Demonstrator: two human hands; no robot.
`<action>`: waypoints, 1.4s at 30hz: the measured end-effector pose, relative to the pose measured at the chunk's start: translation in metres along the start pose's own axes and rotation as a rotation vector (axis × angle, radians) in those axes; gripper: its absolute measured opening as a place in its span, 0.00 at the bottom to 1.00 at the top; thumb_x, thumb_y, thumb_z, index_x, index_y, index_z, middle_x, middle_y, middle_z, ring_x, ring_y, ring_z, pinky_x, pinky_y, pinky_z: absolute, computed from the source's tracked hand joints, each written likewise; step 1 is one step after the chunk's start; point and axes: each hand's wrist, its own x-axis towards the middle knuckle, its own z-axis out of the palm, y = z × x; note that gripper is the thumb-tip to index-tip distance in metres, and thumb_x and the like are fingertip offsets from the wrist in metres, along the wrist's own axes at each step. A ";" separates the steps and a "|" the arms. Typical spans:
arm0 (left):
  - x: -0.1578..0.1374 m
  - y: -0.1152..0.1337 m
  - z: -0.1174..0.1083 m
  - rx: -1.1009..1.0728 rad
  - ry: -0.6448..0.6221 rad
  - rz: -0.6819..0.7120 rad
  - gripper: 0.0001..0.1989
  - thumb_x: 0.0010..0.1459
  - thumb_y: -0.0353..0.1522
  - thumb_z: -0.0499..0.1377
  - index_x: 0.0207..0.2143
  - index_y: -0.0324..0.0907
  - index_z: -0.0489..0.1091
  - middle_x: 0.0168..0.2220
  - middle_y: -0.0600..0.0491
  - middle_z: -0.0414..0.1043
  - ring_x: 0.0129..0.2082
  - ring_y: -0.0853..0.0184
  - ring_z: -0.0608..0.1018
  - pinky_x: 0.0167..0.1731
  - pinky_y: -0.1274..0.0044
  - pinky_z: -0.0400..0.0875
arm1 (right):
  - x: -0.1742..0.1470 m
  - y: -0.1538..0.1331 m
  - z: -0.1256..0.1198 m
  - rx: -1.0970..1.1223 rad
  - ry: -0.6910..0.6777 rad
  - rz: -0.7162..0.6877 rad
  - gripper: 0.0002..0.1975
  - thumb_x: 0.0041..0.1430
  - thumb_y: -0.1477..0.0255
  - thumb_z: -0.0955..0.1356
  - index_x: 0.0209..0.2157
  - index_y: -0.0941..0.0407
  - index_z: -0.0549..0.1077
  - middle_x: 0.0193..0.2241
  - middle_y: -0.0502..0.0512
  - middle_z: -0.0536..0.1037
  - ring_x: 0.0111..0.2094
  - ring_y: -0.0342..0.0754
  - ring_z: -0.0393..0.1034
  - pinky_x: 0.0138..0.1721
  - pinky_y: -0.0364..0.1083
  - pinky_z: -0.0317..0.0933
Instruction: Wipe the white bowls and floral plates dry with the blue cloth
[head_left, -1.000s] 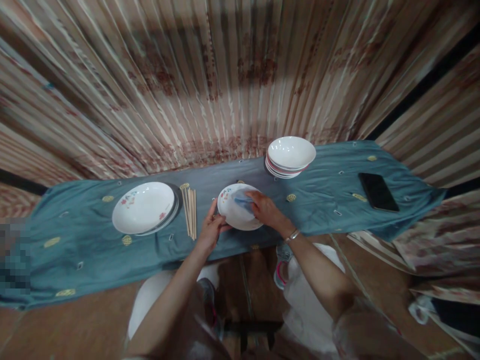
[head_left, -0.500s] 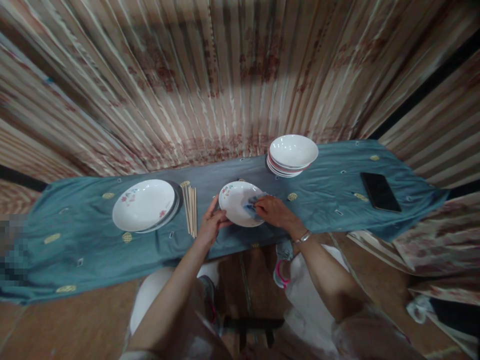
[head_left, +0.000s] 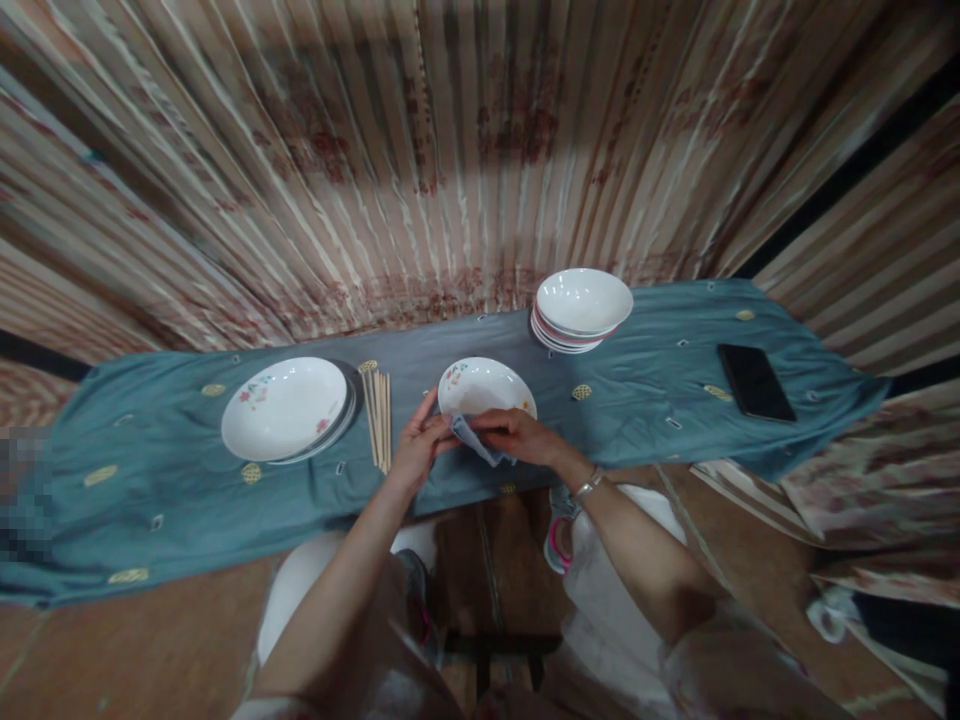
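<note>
A white plate (head_left: 484, 385) with small flowers on its rim is at the middle of the table's near side. My left hand (head_left: 421, 440) grips its left edge, thumb on the near rim and a finger stretched along the side. My right hand (head_left: 521, 435) is closed on a blue-grey cloth (head_left: 474, 437), which lies over the plate's near rim and hangs down in front of it. The hand and cloth hide the plate's near part. Left of my left hand lie several wooden chopsticks (head_left: 380, 420).
A stack of flowered plates (head_left: 289, 410) stands on the left of the blue-green tablecloth (head_left: 180, 500). Behind the plate to the right is a stack of white bowls (head_left: 585, 303). A black phone or tablet (head_left: 756, 382) lies at the right. A pleated curtain (head_left: 480, 200) hangs behind.
My right hand has moved left and toward me with the cloth, from the plate's right inner side to its near rim. My left hand keeps its hold on the plate's left edge.
</note>
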 end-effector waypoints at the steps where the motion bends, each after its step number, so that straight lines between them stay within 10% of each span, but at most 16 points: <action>1: 0.000 0.000 0.000 0.000 0.002 0.000 0.41 0.48 0.29 0.68 0.65 0.42 0.60 0.30 0.51 0.78 0.30 0.64 0.80 0.34 0.72 0.78 | 0.004 0.000 0.004 0.012 0.013 -0.025 0.17 0.57 0.76 0.65 0.46 0.55 0.79 0.44 0.53 0.81 0.45 0.49 0.76 0.49 0.48 0.67; 24: -0.003 -0.004 -0.001 0.057 -0.062 0.058 0.41 0.47 0.32 0.69 0.64 0.45 0.61 0.39 0.49 0.80 0.38 0.61 0.81 0.40 0.69 0.78 | 0.046 0.008 0.010 -0.473 0.269 -0.046 0.31 0.61 0.78 0.58 0.66 0.63 0.57 0.67 0.65 0.56 0.67 0.54 0.51 0.67 0.56 0.49; 42: 0.004 -0.013 -0.006 0.041 -0.055 0.057 0.51 0.42 0.38 0.73 0.67 0.44 0.56 0.41 0.47 0.80 0.40 0.59 0.80 0.37 0.70 0.79 | 0.011 -0.018 -0.012 -1.074 0.101 0.380 0.17 0.64 0.78 0.59 0.50 0.64 0.72 0.57 0.69 0.70 0.54 0.57 0.68 0.55 0.52 0.59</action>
